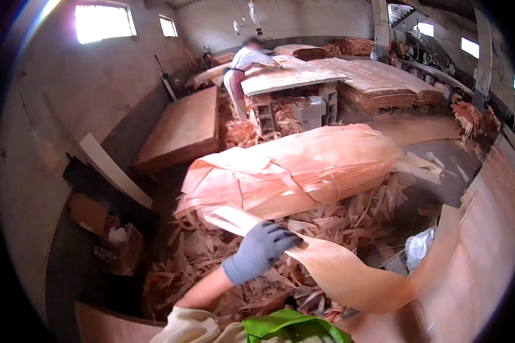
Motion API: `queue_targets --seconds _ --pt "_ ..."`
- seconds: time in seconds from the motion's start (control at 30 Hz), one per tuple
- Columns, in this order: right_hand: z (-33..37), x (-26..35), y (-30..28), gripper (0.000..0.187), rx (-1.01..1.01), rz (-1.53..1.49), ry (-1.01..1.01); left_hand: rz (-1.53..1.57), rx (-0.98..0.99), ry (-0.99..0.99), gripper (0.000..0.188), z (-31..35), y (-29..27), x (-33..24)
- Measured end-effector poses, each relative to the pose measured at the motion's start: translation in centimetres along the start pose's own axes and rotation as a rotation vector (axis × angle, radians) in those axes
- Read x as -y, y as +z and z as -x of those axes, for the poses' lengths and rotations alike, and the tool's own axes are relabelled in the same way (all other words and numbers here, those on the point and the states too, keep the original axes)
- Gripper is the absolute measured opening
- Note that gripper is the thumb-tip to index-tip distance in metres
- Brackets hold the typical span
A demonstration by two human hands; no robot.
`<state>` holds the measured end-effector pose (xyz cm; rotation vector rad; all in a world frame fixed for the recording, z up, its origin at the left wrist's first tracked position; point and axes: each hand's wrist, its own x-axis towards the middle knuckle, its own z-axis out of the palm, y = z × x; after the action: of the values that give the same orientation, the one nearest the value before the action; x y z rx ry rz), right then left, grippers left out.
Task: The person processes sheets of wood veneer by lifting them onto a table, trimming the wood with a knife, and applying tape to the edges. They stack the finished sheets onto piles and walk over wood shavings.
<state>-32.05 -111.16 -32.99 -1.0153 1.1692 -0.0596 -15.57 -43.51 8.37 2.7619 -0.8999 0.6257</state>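
Note:
My left hand (263,251), in a grey glove, is closed around a long thin strip of wood veneer (349,274). One end of the strip sticks out beyond my hand toward the pile. On the other side it sags, then curls up at the right near stacked veneer sheets (486,240). Just beyond my hand lies a big bundle of pinkish veneer sheets (292,168), loosely wrapped over. Scraps of torn veneer (212,268) cover the floor below it. My right hand does not show.
Another person (243,71) leans over a veneer-topped table (292,77) at the back. A thick panel stack (183,128) stands at the left, with a pale board (114,171) against the wall. A clear plastic bag (419,248) lies at the right. Boxes (88,212) sit at the left.

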Motion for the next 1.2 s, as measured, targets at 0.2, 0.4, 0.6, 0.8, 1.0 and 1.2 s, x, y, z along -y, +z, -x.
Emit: queue_targets --seconds 0.2,0.4,0.6,0.8,1.0,1.2 --pt "0.3 5.4 15.0 0.050 0.048 -0.126 -0.041 0.308 -0.193 -0.017 0.045 -7.9 2.4 11.2" --pt "-3.4 9.4 28.6 0.049 0.122 -0.239 -0.069 0.336 -0.259 -0.003 0.042 -14.0 6.0 21.0" --pt "-7.1 18.5 45.7 0.048 0.232 -0.390 -0.184 0.290 -0.344 -0.189 0.041 -15.8 10.9 35.4" --pt "1.8 29.4 81.5 0.038 0.606 -0.146 -0.397 -0.066 -0.433 -0.701 0.033 -8.2 14.6 49.6" --pt "7.1 27.8 109.5 0.040 0.897 -0.030 -0.215 -0.297 -0.485 -1.100 0.034 2.5 17.5 58.3" --pt "7.3 19.6 119.4 0.029 0.944 0.295 -0.213 -0.341 -0.437 -1.259 0.031 8.4 20.9 61.4"
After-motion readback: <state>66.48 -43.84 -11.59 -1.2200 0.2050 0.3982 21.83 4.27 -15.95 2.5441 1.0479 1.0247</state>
